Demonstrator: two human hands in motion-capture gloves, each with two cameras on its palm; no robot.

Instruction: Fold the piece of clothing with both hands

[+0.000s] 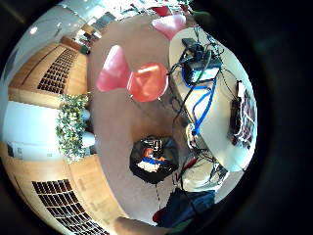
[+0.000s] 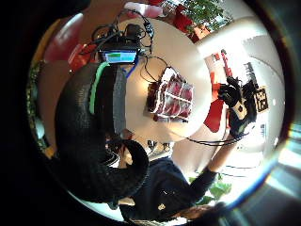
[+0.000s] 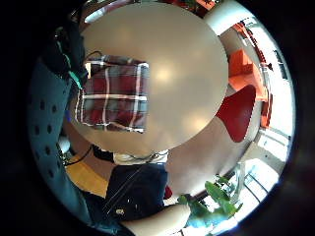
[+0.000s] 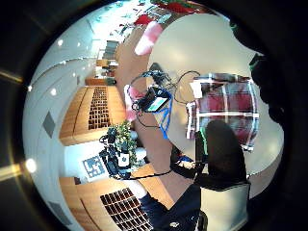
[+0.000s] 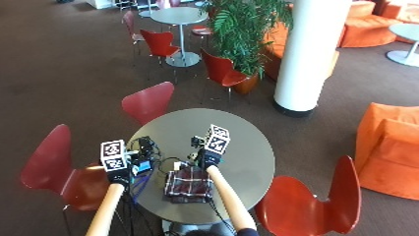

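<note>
from above, the folded red and grey plaid piece of clothing (image 5: 189, 185) lies flat near the person's edge of the round grey table (image 5: 242, 142), with a small black device with a lit screen (image 5: 142, 164) and a tangle of cables beside it on the person's left. both forearms reach up over the table; the left hand (image 5: 118, 174) hangs over the table's left edge above the device, and the right hand (image 5: 209, 158) hangs just beyond the far edge of the cloth. neither touches the cloth. this view is too distant to show the fingers.

the left thumb side palm view adds that: the left hand's own curled black finger (image 2: 101, 136) arcs across the picture with nothing inside it, and further off the right hand (image 2: 239, 106) shows raised in the air with its fingers loosely bent and holding nothing. the clothing (image 2: 171, 99) lies on the table well below.

the right little finger side palm view gives the plainest look at the clothing (image 3: 114, 93): a neat rectangle with white stripes, lying at the table's rim.

the right thumb side palm view shows a dark finger of the right hand (image 4: 222, 154) in front of the clothing (image 4: 226, 108), and the lit device (image 4: 156, 102) beside it.

the left little finger side palm view looks away from the cloth, onto a red chair (image 1: 132, 78) on brown carpet and a black bag (image 1: 154, 159) on the floor.
</note>
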